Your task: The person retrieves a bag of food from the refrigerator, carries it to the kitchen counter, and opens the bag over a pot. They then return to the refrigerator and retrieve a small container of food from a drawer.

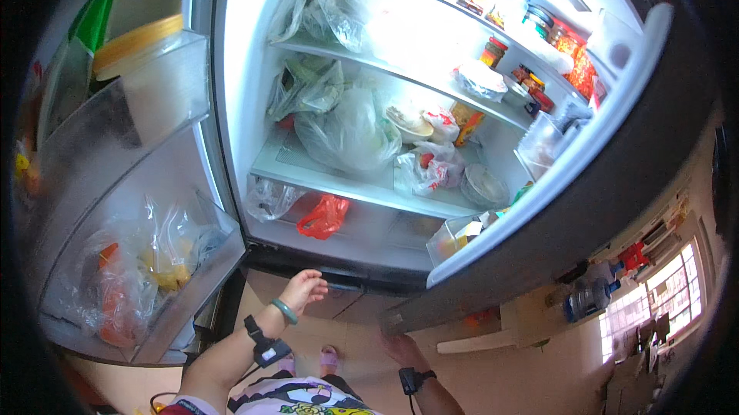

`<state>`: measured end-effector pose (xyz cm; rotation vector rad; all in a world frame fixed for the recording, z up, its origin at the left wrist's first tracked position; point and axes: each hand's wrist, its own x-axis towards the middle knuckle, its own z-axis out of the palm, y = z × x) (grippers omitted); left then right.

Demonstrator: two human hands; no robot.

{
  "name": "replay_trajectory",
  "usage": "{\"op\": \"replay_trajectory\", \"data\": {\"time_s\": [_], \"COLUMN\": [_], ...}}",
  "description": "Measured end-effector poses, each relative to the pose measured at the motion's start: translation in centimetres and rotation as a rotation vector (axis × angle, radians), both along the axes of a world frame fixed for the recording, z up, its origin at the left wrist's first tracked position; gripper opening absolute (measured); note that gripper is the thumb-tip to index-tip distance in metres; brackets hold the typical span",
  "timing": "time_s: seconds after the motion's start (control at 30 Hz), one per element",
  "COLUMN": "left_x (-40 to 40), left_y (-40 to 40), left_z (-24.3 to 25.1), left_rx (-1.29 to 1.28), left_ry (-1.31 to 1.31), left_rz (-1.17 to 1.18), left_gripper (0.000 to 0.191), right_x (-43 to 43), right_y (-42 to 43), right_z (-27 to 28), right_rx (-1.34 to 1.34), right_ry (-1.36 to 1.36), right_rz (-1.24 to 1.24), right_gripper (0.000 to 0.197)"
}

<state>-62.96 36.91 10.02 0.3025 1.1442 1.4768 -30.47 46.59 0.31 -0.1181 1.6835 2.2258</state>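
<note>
An open refrigerator stands before me, its interior lit. My left hand, with a green bangle at the wrist, is raised in front of the refrigerator's lower edge, fingers loosely curled and nothing in them. My right hand is at the lower edge of the right refrigerator door; its fingers are blurred and partly hidden, so its grip cannot be told. On the lower shelf lie a large clear plastic bag, a white bag with red print and a covered bowl. A red plastic bag hangs below that shelf.
The left door is open, its bins holding a yellow-lidded container and bagged food. Jars stand in the upper right. Large water bottles are near a window at right. Tiled floor lies below.
</note>
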Motion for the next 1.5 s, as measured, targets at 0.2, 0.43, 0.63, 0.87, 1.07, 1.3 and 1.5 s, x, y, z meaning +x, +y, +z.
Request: {"op": "replay_trajectory", "data": {"time_s": [0.2, 0.43, 0.63, 0.87, 1.07, 1.3, 1.5], "left_x": [-1.6, -3.5, -4.1, -7.3, -5.9, -4.3, -4.1], "left_y": [2.7, 5.7, 9.7, 12.5, 14.5, 13.4, 13.1], "left_z": [-3.4, -4.8, -4.4, -4.5, -3.0, 1.1, 3.2], "left_rx": [-0.039, -0.006, 0.002, 0.094, 0.172, 0.202, 0.196], "left_ry": [-0.101, -0.238, -0.48, -0.46, -0.316, 0.812, 1.986], "left_rz": [0.122, 0.25, 0.437, 0.46, 0.455, 0.377, 0.512], "left_gripper": [0.025, 0.026, 0.028, 0.031, 0.036, 0.034, 0.032], "right_x": [9.0, 18.7, 26.1, 24.7, 30.8, 33.7, 31.6], "right_y": [-6.3, -10.7, -10.8, -7.6, -7.3, -5.5, -4.9], "right_z": [-0.4, -1.0, -3.7, 0.6, -3.2, -5.9, -4.6], "right_rx": [1.218, 1.021, 0.848, 0.744, 0.931, 0.528, 0.302], "right_ry": [-0.903, -1.189, -1.226, -1.43, -1.345, -1.511, -1.6], "right_rz": [0.252, 0.2, -0.026, -0.268, -0.188, -0.277, -0.086], "right_gripper": [0.037, 0.029, 0.029, 0.026, 0.048, 0.043, 0.034]}}
